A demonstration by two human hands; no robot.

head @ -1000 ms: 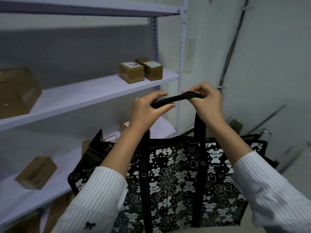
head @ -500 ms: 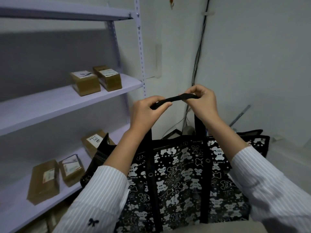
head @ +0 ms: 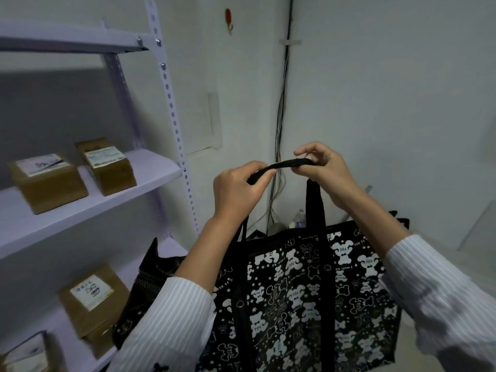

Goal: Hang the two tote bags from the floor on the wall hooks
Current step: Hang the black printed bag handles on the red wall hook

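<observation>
Far left: metal shelf unit [head: 171, 108] against the wall, small cardboard boxes [head: 48, 181] on the middle and lower shelves. Left hand [head: 239, 191] closed on the left end of the black handle strap [head: 284, 166], thumb and fingers pinching it. Strap spans the gap between the hands, roughly level, slightly higher at the right. Right hand [head: 324, 170] pinches the right end with thumb and fingertips; the other fingers look curled loosely. Tote bag [head: 308, 296], black with white bear print, hangs directly below both hands, clear of the floor, in front of the person between the striped sleeves [head: 171, 318]. Wall hook [head: 229, 21], red with a metal tip, on the far wall above and left of the hands, well apart from the strap. Cables [head: 281, 108] run down the corner behind the strap.
</observation>
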